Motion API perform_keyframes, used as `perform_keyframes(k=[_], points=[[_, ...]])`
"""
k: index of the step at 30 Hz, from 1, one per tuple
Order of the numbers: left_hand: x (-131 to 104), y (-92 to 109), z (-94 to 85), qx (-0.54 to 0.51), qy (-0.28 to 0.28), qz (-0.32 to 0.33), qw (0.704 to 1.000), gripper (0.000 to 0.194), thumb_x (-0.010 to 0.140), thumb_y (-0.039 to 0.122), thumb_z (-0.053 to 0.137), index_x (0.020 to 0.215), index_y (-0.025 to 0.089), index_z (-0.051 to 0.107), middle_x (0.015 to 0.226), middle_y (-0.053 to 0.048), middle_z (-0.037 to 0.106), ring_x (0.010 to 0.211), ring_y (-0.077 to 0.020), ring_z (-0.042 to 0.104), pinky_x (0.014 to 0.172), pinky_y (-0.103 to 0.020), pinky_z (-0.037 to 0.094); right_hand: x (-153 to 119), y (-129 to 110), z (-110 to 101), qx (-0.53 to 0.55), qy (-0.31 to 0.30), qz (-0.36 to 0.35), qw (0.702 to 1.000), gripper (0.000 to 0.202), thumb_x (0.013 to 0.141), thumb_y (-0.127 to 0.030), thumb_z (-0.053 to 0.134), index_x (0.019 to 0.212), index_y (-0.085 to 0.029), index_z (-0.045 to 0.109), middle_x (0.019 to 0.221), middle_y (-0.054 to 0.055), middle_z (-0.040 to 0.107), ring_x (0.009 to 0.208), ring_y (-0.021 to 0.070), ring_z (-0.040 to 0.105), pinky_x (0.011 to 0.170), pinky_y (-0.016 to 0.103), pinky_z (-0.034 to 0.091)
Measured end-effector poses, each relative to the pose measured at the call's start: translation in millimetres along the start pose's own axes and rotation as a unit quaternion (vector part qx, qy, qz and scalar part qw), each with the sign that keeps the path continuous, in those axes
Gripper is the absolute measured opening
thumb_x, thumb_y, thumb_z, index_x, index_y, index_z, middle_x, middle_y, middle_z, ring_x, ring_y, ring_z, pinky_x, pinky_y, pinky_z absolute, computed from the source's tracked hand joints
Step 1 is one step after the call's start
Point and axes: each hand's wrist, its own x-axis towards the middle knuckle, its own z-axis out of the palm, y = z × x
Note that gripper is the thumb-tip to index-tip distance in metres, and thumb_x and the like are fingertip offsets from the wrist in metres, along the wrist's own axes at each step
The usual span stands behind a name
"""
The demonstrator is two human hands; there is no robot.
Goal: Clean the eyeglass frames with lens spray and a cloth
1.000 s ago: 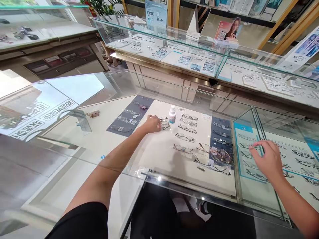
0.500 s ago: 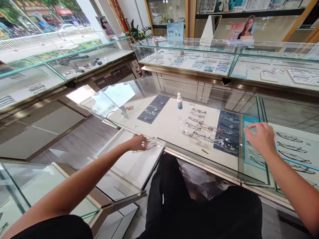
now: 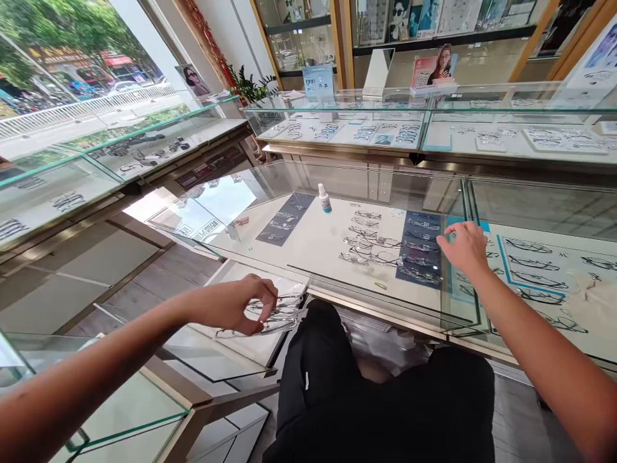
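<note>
My left hand (image 3: 248, 305) is closed, thumb and fingertips pinched on eyeglasses (image 3: 282, 317) with thin metal frames. Several frames overlap there above the pulled-out white drawer (image 3: 226, 273), so I cannot tell how many are held. My right hand (image 3: 465, 245) hovers at the glass counter top, fingers loosely curled, thumb apart, nothing between them. Beneath it lie a dark blue display mat (image 3: 418, 233) bearing glasses and a light blue-edged tray (image 3: 457, 289). Left of these, loose glasses (image 3: 364, 233) are set out in rows.
A small white spray bottle (image 3: 324, 199) stands on the counter glass. Another dark mat (image 3: 284, 220) with glasses lies farther left. Glass display cases (image 3: 337, 132) run along the back and left. My legs (image 3: 321, 373) are close under the counter edge.
My left hand has come nearer and lower, with the eyeglasses now closer to me. The view has shifted to the right; my right hand stays over the counter, fingers still loosely curled.
</note>
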Motion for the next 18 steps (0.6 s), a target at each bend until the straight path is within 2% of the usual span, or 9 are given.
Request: perform_keyframes(k=[1,2,4,7,9,13,16,18], points=[[5.2,13.6,-15.8,-0.011,-0.012,0.055,0.998,0.016,0.078,0.050,0.078,0.080,0.034,0.079,0.109,0.000,0.078,0.108,-0.0271,0.067,0.107,-0.035,0.049,0.0,-0.2,-0.2,0.005,0.001,0.000,1.000,0.033,0.091,-0.054,0.056,0.102,-0.025,0.066,0.122,0.014,0.059,0.121,0.0373,0.050,0.102,0.053,0.040],[12.9,26.9,-32.2,-0.010,-0.001,0.091,0.996,0.015,0.081,0.049,0.075,0.082,0.034,0.079,0.110,-0.001,0.078,0.110,-0.0275,0.067,0.109,-0.035,0.049,-0.1,-0.3,-0.3,0.009,0.002,0.001,1.000,0.033,0.091,-0.054,0.056,0.102,-0.025,0.065,0.122,0.014,0.059,0.121,0.0372,0.050,0.102,0.054,0.040],[35.7,51.2,-64.3,0.013,0.027,0.135,0.990,0.016,0.081,0.049,0.077,0.085,0.033,0.080,0.109,-0.001,0.077,0.114,-0.0290,0.066,0.112,-0.038,0.046,0.1,-0.2,-0.7,0.019,-0.001,0.006,1.000,0.032,0.092,-0.054,0.056,0.102,-0.025,0.065,0.123,0.013,0.059,0.122,0.0370,0.050,0.104,0.054,0.040],[86.9,81.2,-104.7,0.050,0.078,0.174,0.980,0.022,0.081,0.052,0.075,0.088,0.031,0.080,0.103,0.000,0.076,0.116,-0.0305,0.065,0.120,-0.044,0.036,1.5,-0.4,-1.4,0.037,-0.010,0.020,0.999,0.030,0.092,-0.052,0.056,0.101,-0.026,0.066,0.125,0.012,0.059,0.125,0.0367,0.049,0.107,0.055,0.039],[128.8,97.7,-123.9,0.086,0.116,0.195,0.970,0.022,0.083,0.048,0.072,0.085,0.027,0.078,0.098,-0.001,0.075,0.111,-0.0296,0.065,0.118,-0.046,0.032,3.1,-1.2,-2.2,0.049,-0.016,0.027,0.998,0.029,0.092,-0.052,0.057,0.101,-0.026,0.066,0.126,0.012,0.059,0.126,0.0362,0.049,0.109,0.055,0.039],[215.2,121.7,-142.9,0.157,0.174,0.217,0.947,0.017,0.079,0.039,0.070,0.074,0.022,0.071,0.088,-0.003,0.076,0.104,-0.0297,0.065,0.109,-0.049,0.029,5.7,-3.9,-4.4,0.059,-0.029,0.039,0.997,0.028,0.091,-0.051,0.057,0.101,-0.027,0.067,0.125,0.011,0.058,0.123,0.0351,0.050,0.107,0.054,0.040],[269.6,129.2,-143.4,0.186,0.189,0.222,0.938,0.015,0.075,0.035,0.070,0.069,0.021,0.070,0.088,-0.007,0.078,0.103,-0.0302,0.064,0.106,-0.049,0.029,6.3,-6.4,-5.9,0.069,-0.033,0.037,0.996,0.027,0.093,-0.050,0.057,0.101,-0.026,0.066,0.125,0.011,0.058,0.124,0.0345,0.051,0.105,0.052,0.041],[296.4,129.9,-139.9,0.188,0.191,0.222,0.938,0.014,0.074,0.033,0.070,0.069,0.020,0.070,0.091,-0.008,0.080,0.103,-0.0303,0.063,0.103,-0.049,0.029,6.6,-7.7,-6.3,0.075,-0.036,0.036,0.996,0.026,0.094,-0.050,0.057,0.101,-0.027,0.066,0.125,0.011,0.058,0.126,0.0346,0.050,0.105,0.052,0.041]])
